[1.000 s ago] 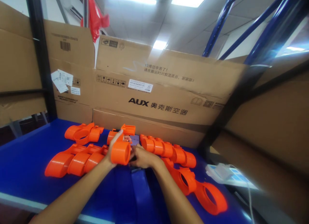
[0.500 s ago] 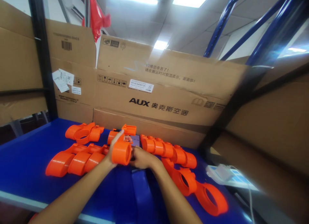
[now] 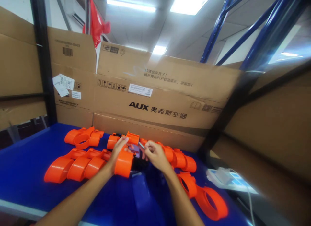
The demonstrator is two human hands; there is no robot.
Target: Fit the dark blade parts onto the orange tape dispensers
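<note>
My left hand grips an orange plastic tube part and holds it just above the blue table. My right hand is raised beside it, fingers pinched on a small thin item I cannot make out, close to the part's far end. Between the hands shows a small dark piece with a purplish face. Behind the hands lies another orange part. More orange parts lie left and right of the hands.
Orange ring-shaped parts lie at the near right and others at the far left. A wall of cardboard boxes stands behind the table. A white and blue flat item with a cable lies off the right edge.
My right hand has lifted from beside the orange part and moved up and right, now pinched. The left hand and its part have shifted slightly lower.
</note>
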